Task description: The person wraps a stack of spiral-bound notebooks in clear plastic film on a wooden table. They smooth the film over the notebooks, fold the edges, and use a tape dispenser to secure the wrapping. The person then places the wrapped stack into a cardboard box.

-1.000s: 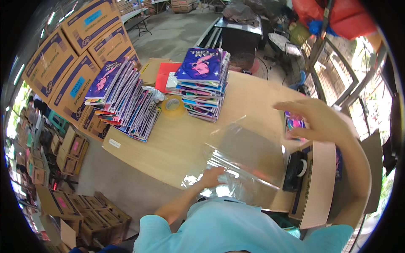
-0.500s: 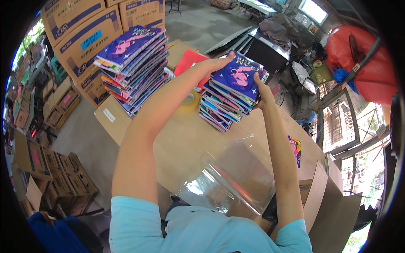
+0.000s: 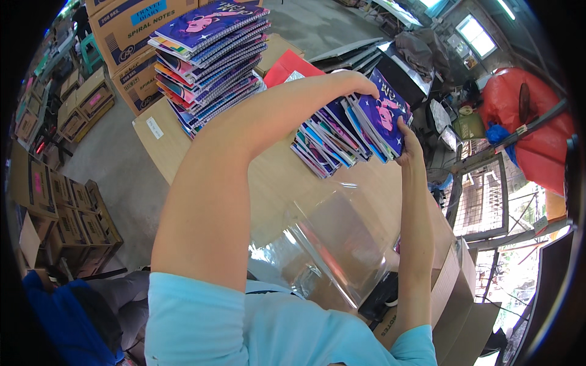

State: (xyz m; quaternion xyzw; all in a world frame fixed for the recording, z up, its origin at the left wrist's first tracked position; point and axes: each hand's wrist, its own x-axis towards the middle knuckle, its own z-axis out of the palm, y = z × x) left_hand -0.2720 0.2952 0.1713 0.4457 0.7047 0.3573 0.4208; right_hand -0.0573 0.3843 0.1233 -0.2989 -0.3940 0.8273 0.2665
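Note:
A tilted batch of spiral notebooks (image 3: 384,114), its top cover purple with a pink cartoon figure, is gripped between my two hands. My left hand (image 3: 364,84) reaches over the far edge, its fingers mostly hidden behind the covers. At the near right corner, my right hand (image 3: 410,144) has its thumb on top and the other fingers underneath. Beneath and to the left, more notebooks (image 3: 320,143) lean over in a slanted pile on the table. A taller stack of spiral notebooks (image 3: 210,64) stands left of my left forearm. Nearer my body lies clear plastic film (image 3: 332,238).
The wooden table (image 3: 274,189) carries a red sheet (image 3: 290,67) behind my left forearm. Cartons (image 3: 137,36) rise at the far left, with more cartons (image 3: 73,213) on the floor. An opened cardboard box (image 3: 452,293) stands at the near right, beside a black object (image 3: 378,297).
Both hands have moved right, tipping the upper notebooks away from the pile. The once upright pile now slants and fans out. The whole view has shifted a little too.

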